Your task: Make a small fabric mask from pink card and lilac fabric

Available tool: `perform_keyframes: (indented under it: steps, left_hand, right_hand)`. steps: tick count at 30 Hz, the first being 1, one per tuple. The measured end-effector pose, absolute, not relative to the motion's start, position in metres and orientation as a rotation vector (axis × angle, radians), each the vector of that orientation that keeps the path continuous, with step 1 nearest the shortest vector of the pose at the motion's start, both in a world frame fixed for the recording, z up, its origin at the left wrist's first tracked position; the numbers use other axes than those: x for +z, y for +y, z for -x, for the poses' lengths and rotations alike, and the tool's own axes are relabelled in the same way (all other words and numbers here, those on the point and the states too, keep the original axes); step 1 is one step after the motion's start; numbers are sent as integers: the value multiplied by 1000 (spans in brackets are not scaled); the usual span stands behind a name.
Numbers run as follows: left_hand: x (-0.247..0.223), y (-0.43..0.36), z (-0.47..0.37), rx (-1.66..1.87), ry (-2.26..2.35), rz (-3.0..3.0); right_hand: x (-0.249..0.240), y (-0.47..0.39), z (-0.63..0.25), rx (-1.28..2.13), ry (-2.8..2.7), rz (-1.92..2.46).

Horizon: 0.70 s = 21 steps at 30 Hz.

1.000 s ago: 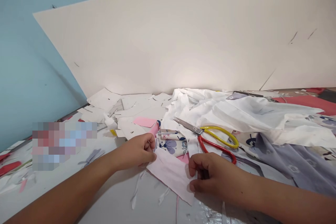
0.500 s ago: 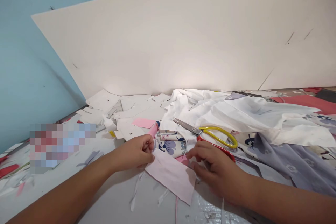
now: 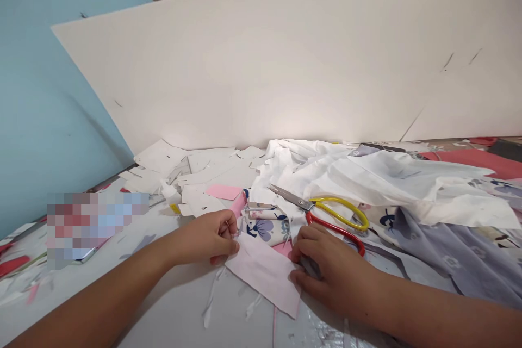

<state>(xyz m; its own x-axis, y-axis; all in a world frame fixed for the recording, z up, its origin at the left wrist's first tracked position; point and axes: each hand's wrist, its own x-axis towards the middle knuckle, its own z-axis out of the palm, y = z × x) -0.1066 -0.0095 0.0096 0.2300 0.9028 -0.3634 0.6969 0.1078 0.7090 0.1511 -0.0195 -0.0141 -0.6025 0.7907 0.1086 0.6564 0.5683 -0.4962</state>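
A pale pink fabric piece (image 3: 265,272) lies slanted on the table in front of me. My left hand (image 3: 214,236) is closed, with thumb and forefinger pinching its upper left corner. My right hand (image 3: 326,266) has its fingers curled at the piece's right edge, the thumb overlapping it; the grip is partly hidden. Beneath and behind the piece are a brighter pink scrap (image 3: 283,249) and a floral fabric (image 3: 263,228). Just beyond my right hand lie scissors (image 3: 312,204) with one yellow and one red handle, blades pointing left.
Rumpled white fabric (image 3: 326,168) and lavender fabric (image 3: 460,250) spread to the right. Card pattern pieces (image 3: 161,156) and a small white bottle (image 3: 171,194) lie at the back left. Behind everything stands a white panel (image 3: 265,65). Thread and scraps litter the table.
My right hand has moved slightly down and left, its fingers now curling at the fabric's right edge. My left hand keeps its pinch almost unmoved.
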Motion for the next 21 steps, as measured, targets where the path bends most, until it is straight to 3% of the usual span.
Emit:
perform_keyframes:
  steps: [14, 21]
  left_hand:
    - [9, -17, 92, 383, 1582, -1593]
    - [24, -17, 92, 349, 1443, -1526]
  right_hand:
    - [-13, -21, -148, 834, -2282, 1211]
    - [-14, -19, -148, 1215, -2052, 1300]
